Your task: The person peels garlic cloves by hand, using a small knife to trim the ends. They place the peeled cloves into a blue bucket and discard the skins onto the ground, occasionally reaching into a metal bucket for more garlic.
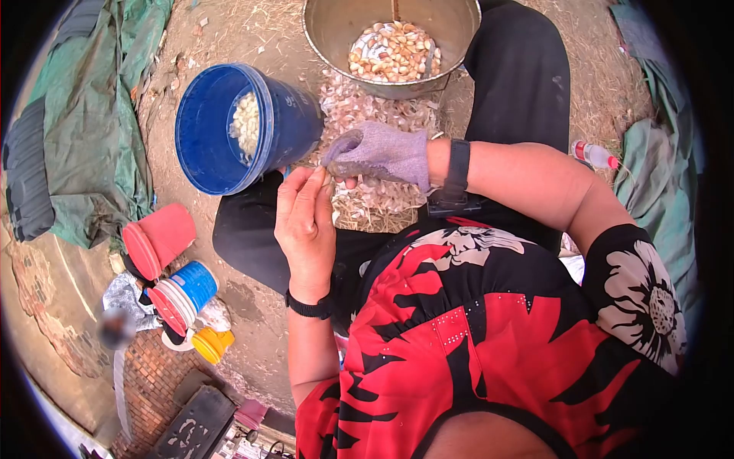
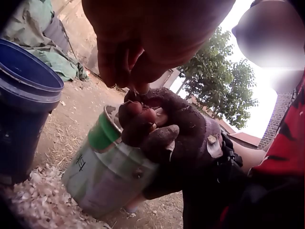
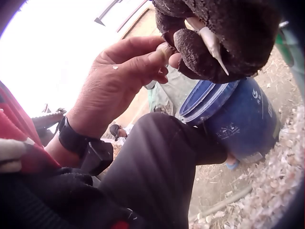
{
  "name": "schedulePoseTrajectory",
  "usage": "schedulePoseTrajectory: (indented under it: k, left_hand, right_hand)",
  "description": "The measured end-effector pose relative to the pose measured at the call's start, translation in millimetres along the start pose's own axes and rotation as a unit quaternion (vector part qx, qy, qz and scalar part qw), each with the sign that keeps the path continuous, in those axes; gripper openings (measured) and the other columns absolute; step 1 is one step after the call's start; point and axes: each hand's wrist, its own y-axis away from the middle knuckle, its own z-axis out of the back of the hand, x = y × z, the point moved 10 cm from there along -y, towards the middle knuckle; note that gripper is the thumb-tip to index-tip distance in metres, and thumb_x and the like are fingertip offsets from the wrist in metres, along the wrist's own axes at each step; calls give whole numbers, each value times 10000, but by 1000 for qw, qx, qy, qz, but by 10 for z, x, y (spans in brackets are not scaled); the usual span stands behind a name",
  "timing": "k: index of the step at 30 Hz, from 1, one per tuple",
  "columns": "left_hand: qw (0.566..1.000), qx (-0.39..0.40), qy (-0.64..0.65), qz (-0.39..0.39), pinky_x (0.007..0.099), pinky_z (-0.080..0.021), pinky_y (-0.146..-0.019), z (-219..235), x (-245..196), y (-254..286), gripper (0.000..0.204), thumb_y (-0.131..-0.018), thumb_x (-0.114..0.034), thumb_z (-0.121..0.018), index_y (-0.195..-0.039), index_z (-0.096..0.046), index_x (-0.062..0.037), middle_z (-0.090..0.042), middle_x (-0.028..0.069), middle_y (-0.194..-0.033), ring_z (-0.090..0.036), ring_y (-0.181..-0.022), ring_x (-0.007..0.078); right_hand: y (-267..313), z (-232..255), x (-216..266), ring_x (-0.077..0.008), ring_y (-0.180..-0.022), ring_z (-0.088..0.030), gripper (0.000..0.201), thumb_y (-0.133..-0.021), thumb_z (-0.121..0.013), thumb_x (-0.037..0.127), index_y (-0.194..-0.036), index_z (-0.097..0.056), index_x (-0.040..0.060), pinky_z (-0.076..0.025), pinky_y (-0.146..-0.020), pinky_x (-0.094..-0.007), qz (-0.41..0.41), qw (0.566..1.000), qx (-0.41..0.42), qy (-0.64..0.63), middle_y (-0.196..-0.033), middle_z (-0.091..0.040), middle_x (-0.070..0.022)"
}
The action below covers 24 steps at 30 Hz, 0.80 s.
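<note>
Hands meet above the lap, at the near side of the pail. Left hand (image 1: pixel 304 218), bare, black strap at wrist: thumb and fingers pinch a pale bit (image 3: pixel 165 49) against the gloved fingertips; too small to tell clove from skin. Right hand (image 1: pixel 386 153) in a grey glove, dark and soiled on the palm side. Its fingers curl round a pointed clove (image 3: pixel 209 43), tip jutting out past them. A flake of skin (image 2: pixel 214 145) clings near the glove's cuff.

Skins (image 1: pixel 378 205) lie in a thick litter below the hands and up to the pail (image 1: pixel 417 90), which holds unpeeled cloves (image 1: pixel 394 50). Left wrist view shows a green band on the pail. Blue bucket (image 1: pixel 297 126) stands left of the skins, peeled cloves (image 1: pixel 246 126) inside.

Farther left: green tarp (image 1: pixel 95 130), red bucket (image 1: pixel 170 233), yellow bucket (image 1: pixel 212 344). Bottle (image 1: pixel 592 155), red-capped, lies beyond the right arm.
</note>
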Motion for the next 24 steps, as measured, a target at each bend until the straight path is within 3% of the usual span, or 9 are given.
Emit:
schedulePoseTrajectory:
  k: [4, 6, 8, 11, 15, 18, 19, 21, 24]
  left_hand:
    - [982, -22, 160, 97, 304, -531, -823, -37, 351, 72, 231, -865, 49, -671, -1087, -695, -10, -641, 112, -1105, -647, -974, 212]
    - [952, -21, 268, 147, 287, -488, -922, -67, 461, 115, 233, -901, 58, -641, -1128, -677, 21, -606, 84, -1191, -598, -1056, 161]
    - [965, -16, 229, 124, 285, -491, -910, -35, 454, 120, 235, -898, 55, -645, -1126, -679, 13, -612, 85, -1181, -602, -1050, 162]
    - [986, -15, 146, 81, 291, -509, -865, 15, 339, 86, 230, -877, 45, -662, -1101, -686, 1, -633, 100, -1124, -626, -1013, 187]
    - [1000, -5, 15, 21, 307, -529, -816, 47, 69, 30, 206, -854, 39, -679, -1056, -693, 2, -646, 121, -1072, -649, -979, 225]
    - [1000, -5, 25, 15, 304, -535, -791, 2, 94, 48, 223, -863, 26, -681, -1084, -675, -1, -645, 105, -1063, -646, -942, 194]
    - [1000, -4, 25, 15, 304, -535, -791, -22, 116, 68, 223, -863, 26, -681, -1084, -675, -1, -645, 105, -1063, -646, -942, 194]
    - [964, 1, 230, 135, 276, -511, -834, -128, 379, 142, 262, -900, 26, -656, -1161, -643, 6, -640, 76, -1127, -615, -958, 131]
    - [931, -19, 318, 179, 266, -524, -767, -136, 457, 154, 287, -886, 19, -679, -1166, -615, 4, -633, 41, -1035, -612, -868, 113]
  right_hand:
    - [-19, -22, 1, -65, -650, -579, 250, -887, -646, 286, -965, -729, 63, -414, -535, -220, -4, 1000, 8, -12, -756, -678, -3]
    - [-22, -34, -33, -62, -655, -581, 251, -887, -649, 292, -961, -730, 66, -412, -531, -216, -23, 999, 10, -34, -762, -678, 0]
    - [-18, -72, -75, -106, -740, -649, 355, -917, -685, 289, -1117, -689, -4, -519, -640, -237, -50, 995, 40, -75, -861, -698, -54]
    - [46, -89, 47, -102, -736, -648, 347, -919, -680, 285, -1114, -690, -2, -516, -629, -229, -57, 998, 34, -6, -862, -697, -56]
    - [6, -72, -5, -106, -740, -651, 346, -920, -676, 292, -1102, -694, -1, -515, -643, -231, -30, 998, 42, -27, -869, -698, -59]
    - [-54, -103, -33, -107, -745, -652, 363, -908, -690, 315, -1092, -698, 2, -513, -661, -232, 9, 995, 64, -83, -876, -698, -60]
    - [-31, -74, -32, -106, -716, -631, 291, -897, -677, 282, -1008, -711, 15, -496, -647, -244, -5, 998, 33, -52, -819, -687, -49]
    - [2, -68, -6, -105, -686, -610, 232, -886, -665, 249, -924, -724, 27, -478, -632, -255, -18, 1000, 4, -21, -762, -676, -38]
    - [-2, -168, 91, -103, -655, -603, 269, -885, -658, 292, -937, -727, 37, -474, -599, -259, 13, 997, 45, -58, -752, -680, -20]
